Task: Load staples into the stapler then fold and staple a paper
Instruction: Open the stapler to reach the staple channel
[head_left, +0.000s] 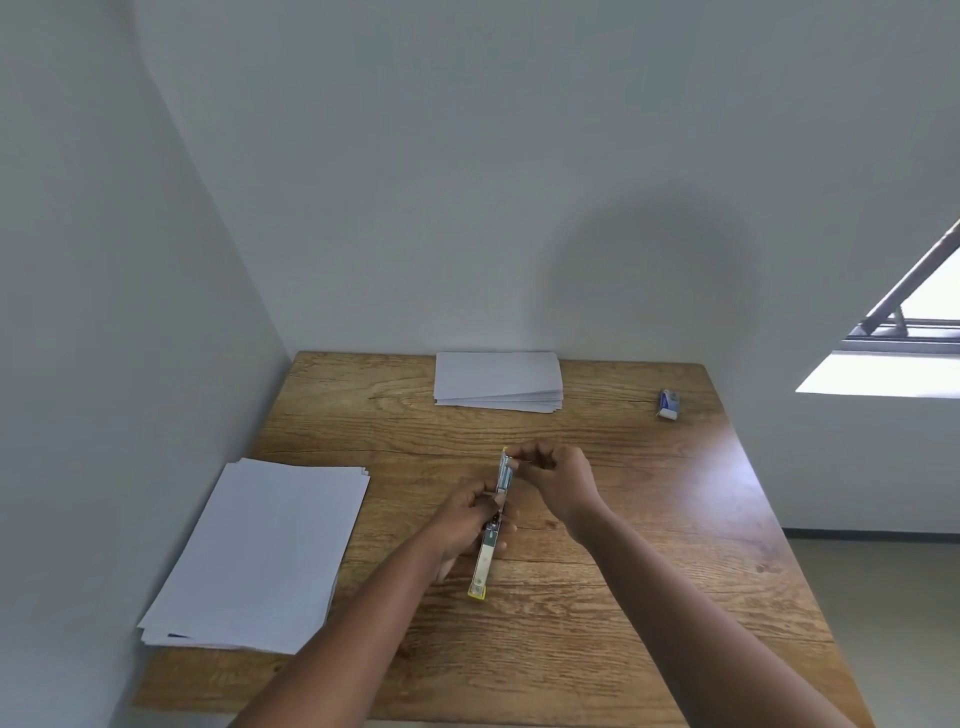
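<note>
A yellow stapler (488, 551) is swung fully open into one long strip above the middle of the wooden table (623, 597). My left hand (465, 525) grips it around its hinge. My right hand (558, 475) pinches at the stapler's far end with closed fingertips; whether a strip of staples is between them is too small to tell. A small blue and white staple box (669, 404) lies at the far right of the table. A stack of flat white paper (260, 551) lies at the left edge.
A pile of folded white sheets (498, 382) rests at the table's back edge against the wall. Walls close off the left and back sides. A window is at the right, with floor below the table's right edge.
</note>
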